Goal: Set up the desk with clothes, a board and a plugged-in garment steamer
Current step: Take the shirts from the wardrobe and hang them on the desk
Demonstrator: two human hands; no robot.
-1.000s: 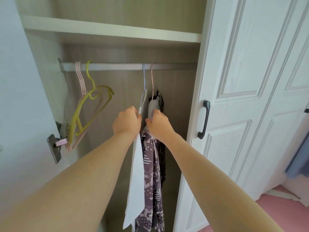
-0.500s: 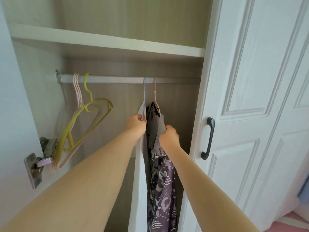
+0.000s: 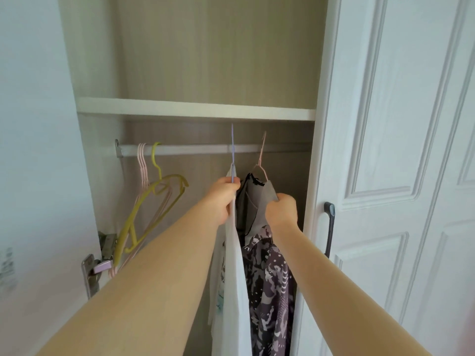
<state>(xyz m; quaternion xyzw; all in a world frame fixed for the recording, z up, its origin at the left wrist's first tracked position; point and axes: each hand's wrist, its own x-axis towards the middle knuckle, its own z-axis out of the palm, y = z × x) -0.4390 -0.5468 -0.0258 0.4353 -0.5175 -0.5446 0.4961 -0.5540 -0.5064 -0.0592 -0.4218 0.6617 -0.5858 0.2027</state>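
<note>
Left fingers point(image 3: 229, 185) pinch hanger point(image 3: 232, 152) of white garment point(image 3: 235, 273)

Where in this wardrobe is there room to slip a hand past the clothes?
Free: the rail stretch between the yellow hanger and the left hand. Crowded: right of it, where white shirt, grey garment and right hand bunch beside the door.

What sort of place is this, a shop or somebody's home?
Probably a home wardrobe: a rail under a shelf, a white garment and a grey garment on hangers, a spare yellow hanger, and a panelled door.
</note>
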